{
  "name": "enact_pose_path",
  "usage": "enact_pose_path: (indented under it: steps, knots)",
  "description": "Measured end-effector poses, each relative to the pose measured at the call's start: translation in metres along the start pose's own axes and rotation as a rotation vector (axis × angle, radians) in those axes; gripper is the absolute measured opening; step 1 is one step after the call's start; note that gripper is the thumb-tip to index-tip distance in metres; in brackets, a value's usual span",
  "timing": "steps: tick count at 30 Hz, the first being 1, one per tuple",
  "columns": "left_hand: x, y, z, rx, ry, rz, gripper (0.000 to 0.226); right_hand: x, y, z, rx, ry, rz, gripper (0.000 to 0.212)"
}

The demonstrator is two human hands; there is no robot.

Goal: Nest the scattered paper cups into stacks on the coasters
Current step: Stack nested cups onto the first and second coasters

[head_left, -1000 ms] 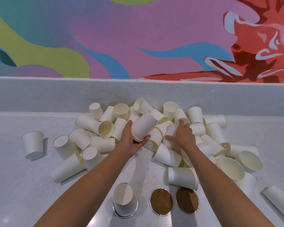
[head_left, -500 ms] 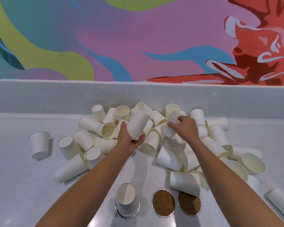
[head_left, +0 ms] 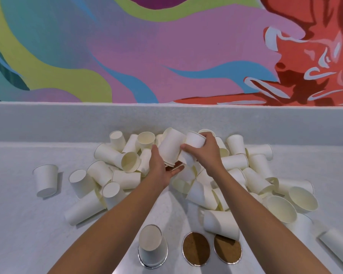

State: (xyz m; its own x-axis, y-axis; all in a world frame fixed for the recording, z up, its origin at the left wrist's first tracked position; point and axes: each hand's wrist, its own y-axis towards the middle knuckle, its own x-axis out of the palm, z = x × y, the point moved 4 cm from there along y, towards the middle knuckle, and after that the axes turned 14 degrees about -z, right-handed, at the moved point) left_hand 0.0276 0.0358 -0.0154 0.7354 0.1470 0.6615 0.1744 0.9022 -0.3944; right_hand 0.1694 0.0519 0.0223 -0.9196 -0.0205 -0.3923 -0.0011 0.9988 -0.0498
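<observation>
Several white paper cups lie in a heap across the white counter. My left hand holds a small nested stack of cups, bottoms up, above the heap. My right hand grips a single cup and presses it against that stack's right side. Three round cork coasters sit near the front edge: the left coaster carries an upside-down cup, while the middle coaster and the right coaster are bare.
One cup stands apart at the far left. A cup lies on its side just behind the right coaster. More cups spread to the right edge. A low white ledge and a painted wall close the back.
My right hand picked one cup out of the heap and brought it up and left against the stack in my left hand. The left hand lifted its stack a little.
</observation>
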Motion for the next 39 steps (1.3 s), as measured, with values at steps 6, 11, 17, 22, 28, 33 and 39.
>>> enact_pose_path:
  steps: [6,11,17,22,28,33,39]
  knots:
    - [0.001,-0.001,-0.003,0.001,0.015,-0.033,0.047,0.005,-0.003,0.000,-0.039,0.084,0.081,0.083]
    - [-0.013,0.002,0.006,0.009,0.061,-0.014,0.050,-0.010,0.005,-0.006,-0.005,0.060,-0.008,0.104]
    - [-0.044,0.007,0.022,0.036,0.057,0.043,0.049,-0.047,0.016,-0.025,-0.079,-0.704,-0.181,0.072]
    - [-0.031,0.010,0.016,0.033,0.258,-0.056,0.042,-0.025,0.016,-0.040,-0.225,-0.996,-0.319,0.064]
    - [-0.007,0.009,0.006,0.003,0.376,-0.195,0.049,0.014,0.011,-0.039,-0.351,-1.058,-0.383,0.065]
    - [-0.018,0.009,0.006,0.026,0.262,-0.164,0.051,0.010,0.012,-0.030,-0.311,-0.535,-0.464,0.071]
    - [-0.042,0.011,0.022,0.058,0.172,-0.051,0.033,-0.029,0.035,0.040,0.292,-0.310,-0.054,0.063]
